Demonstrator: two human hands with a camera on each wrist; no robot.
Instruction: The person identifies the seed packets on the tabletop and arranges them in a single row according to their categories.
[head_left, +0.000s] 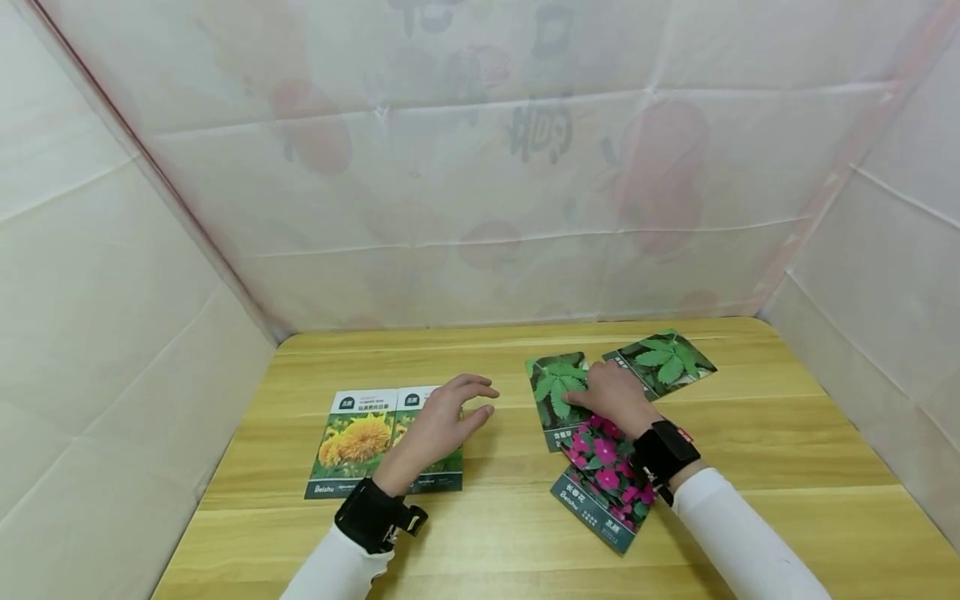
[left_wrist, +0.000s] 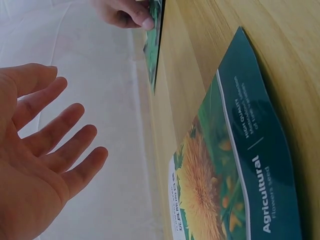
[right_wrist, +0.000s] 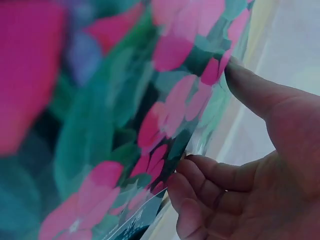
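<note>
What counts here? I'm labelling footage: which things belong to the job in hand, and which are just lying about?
Likely in the job:
Left leaf packet, touched by the right hand
Right leaf packet
Pink-flower packet, perhaps several
Two yellow-flower packets, near the left hand

Likely just setting:
Wooden table
Fabric walls
Black wrist straps

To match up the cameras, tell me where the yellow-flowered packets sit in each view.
Head: the yellow-flowered packets lie left of centre, one partly hidden behind the left hand.
Left wrist: right half, only one distinguishable.
Right wrist: not in it.
Shared landmark: the right hand, in all three views.
</note>
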